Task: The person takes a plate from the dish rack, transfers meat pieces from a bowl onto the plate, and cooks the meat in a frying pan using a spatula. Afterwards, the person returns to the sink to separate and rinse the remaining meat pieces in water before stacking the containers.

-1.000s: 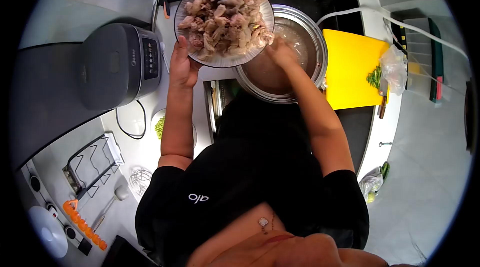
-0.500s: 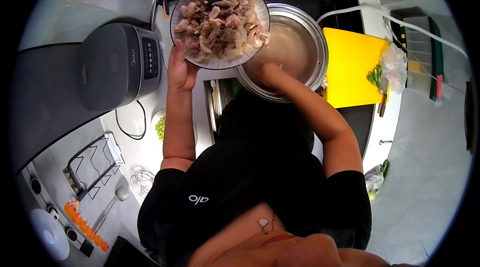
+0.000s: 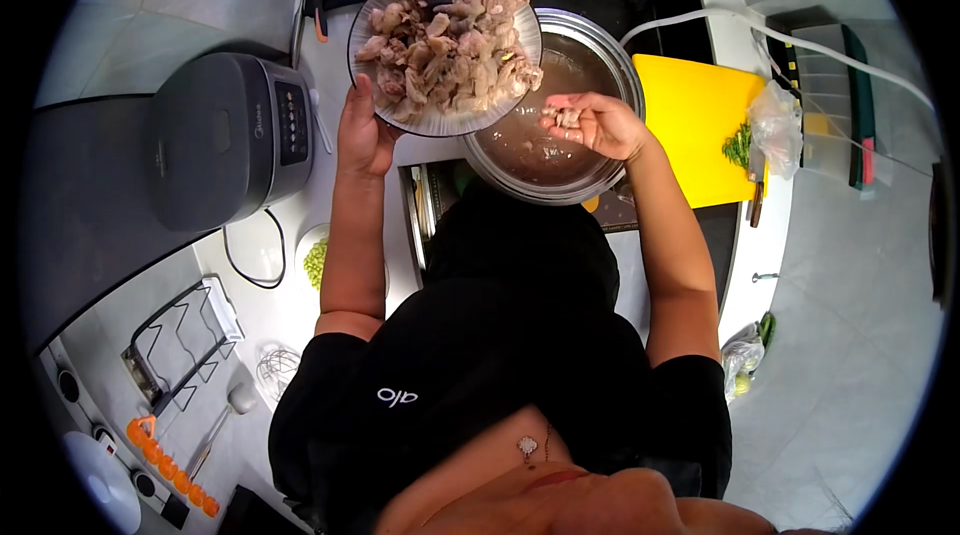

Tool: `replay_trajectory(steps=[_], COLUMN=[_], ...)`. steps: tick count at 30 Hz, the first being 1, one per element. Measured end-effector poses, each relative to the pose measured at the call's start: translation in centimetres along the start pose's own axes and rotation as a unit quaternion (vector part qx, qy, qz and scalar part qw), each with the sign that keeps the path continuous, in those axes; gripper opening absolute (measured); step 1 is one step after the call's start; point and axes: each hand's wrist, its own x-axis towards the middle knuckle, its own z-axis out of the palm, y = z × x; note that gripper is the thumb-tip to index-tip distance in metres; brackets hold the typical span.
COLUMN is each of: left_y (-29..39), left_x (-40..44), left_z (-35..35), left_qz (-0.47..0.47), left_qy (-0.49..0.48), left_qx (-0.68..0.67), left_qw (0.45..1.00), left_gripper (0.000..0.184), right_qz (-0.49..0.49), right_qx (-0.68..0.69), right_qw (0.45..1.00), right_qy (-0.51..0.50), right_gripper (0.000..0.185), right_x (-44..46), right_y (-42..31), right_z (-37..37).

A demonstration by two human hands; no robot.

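Observation:
My left hand [image 3: 368,130] grips the lower left rim of a clear ribbed plate [image 3: 362,73], which is heaped with pieces of pale, pinkish meat [image 3: 445,45]. Beside it, my right hand [image 3: 600,125] is above the pot, palm up, with small meat pieces [image 3: 565,119] in its curled fingers. Below that hand, the wide metal pot [image 3: 628,70] contains cloudy brownish liquid [image 3: 530,150]. The plate overlaps the pot's left edge.
Right of the pot lies a yellow cutting board [image 3: 690,135] with chopped greens [image 3: 738,147], a knife [image 3: 756,205] and a plastic bag [image 3: 777,130]. A grey cooker [image 3: 225,140] stands left, near an orange-handled knife [image 3: 318,0] and a bowl of green pieces [image 3: 316,263].
My right hand has come up out of the liquid with small meat pieces in its fingers. My left hand and the plate have shifted slightly. The view has moved a little.

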Motion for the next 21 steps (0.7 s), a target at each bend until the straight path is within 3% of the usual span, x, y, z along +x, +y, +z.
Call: replay_trajectory(steps=[7,13,15,17,19,21], left_y=[-1.1,-2.7,-2.9,-3.4,-3.9,-4.2], left_x=[0.1,-0.3,-0.5,-0.6,-0.5,-0.4], left_z=[-1.2,-0.8,-0.1,0.2,0.2,-0.1], left_qz=[-0.033,-0.054,-0.073,-0.079,-0.078,-0.086], left_qy=[-0.013,0.020,0.023,0.009,0.002,-0.011], left_qx=[0.022,0.017,0.015,0.005,0.001,-0.002], left_qw=[0.999,0.998,0.997,0.997,0.997,0.996], left_gripper=[0.055,0.049,0.049,0.049,0.049,0.048], right_qz=[-0.096,-0.241,-0.309,-0.377,-0.394,-0.415], right_qx=[-0.041,-0.203,-0.341,-0.565,-0.667,-0.690], right_qw=[0.994,0.944,0.878,0.710,0.614,0.578], right_qy=[-0.013,0.098,0.133,0.186,0.149,0.135], right_gripper=[0.036,0.025,0.023,0.023,0.024,0.021], right_x=[-3.1,-2.5,-0.8,0.6,1.2,1.5], right_y=[-4.2,-6.2,-5.8,-5.3,-4.9,-5.0], right_z=[5.2,11.4,12.9,13.9,14.7,14.5])
